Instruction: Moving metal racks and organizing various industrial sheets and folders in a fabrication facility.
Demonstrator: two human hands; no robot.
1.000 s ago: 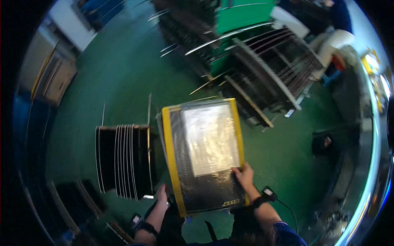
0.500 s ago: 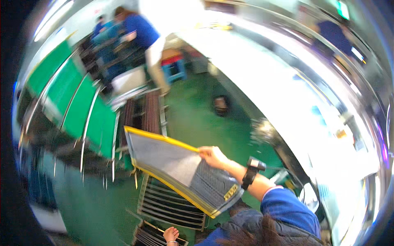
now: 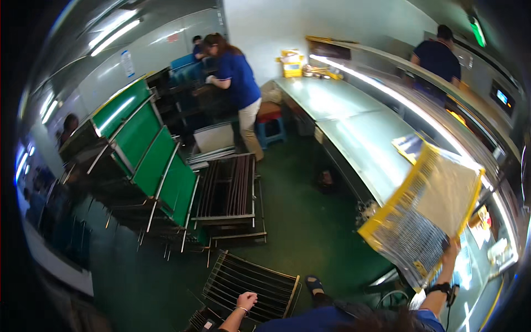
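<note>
My right hand [image 3: 452, 250] grips the lower right edge of a translucent film sheet [image 3: 437, 191] with a yellow taped border. The sheet is tilted and held up over the near part of the light table [image 3: 362, 138]. Dark fine patterning covers its lower half; the upper half looks plain and beige. My left hand [image 3: 246, 300] hangs low with its fingers curled in, and nothing shows in it. Beneath that hand is a wire rack [image 3: 251, 282] near the floor.
Green boards [image 3: 146, 157] stand in a rack to the left. Dark slatted racks [image 3: 225, 185] are beside them. A person in blue [image 3: 239, 77] bends by a blue stool [image 3: 271, 130] at the back; another person [image 3: 440, 58] stands beyond the table. Yellow boxes [image 3: 291, 63] sit at the table's far end.
My right hand has swung the film sheet from over the floor at the centre to the right, above the table. The view has turned too, and my left hand appears slightly higher.
</note>
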